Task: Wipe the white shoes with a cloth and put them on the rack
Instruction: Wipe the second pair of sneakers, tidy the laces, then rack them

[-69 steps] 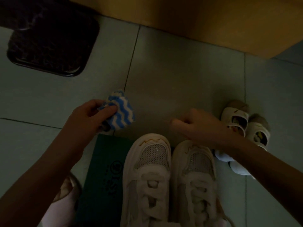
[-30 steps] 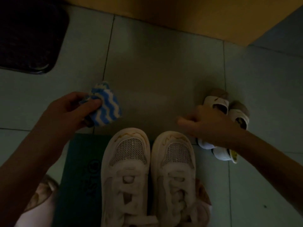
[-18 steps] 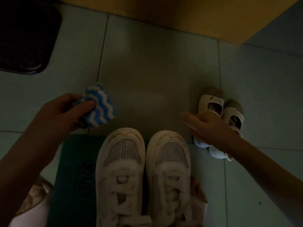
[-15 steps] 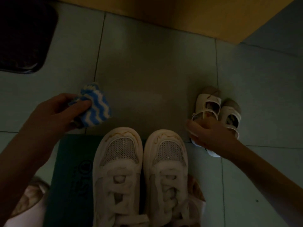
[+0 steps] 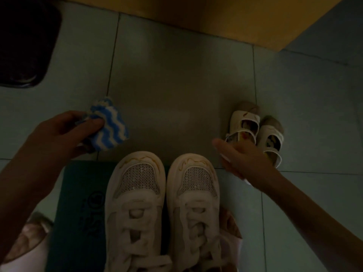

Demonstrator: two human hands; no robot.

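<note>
The left hand (image 5: 64, 136) is pinching the cloth (image 5: 110, 132) at nine o'clock, the right hand (image 5: 242, 159) is reaching over the small shoes (image 5: 244, 124) at three, grip unclear, while the sneakers (image 5: 137, 197) are sitting at six.

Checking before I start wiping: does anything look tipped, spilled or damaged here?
Nothing stands out. The white sneakers stand upright, side by side, partly on the green mat; the small shoes stand upright together on the tile. Dim light hides fine marks.

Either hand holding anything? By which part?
Left hand pinches the striped cloth by its left edge. Right hand lies over the heel of the small shoe; a hold cannot be told.
</note>
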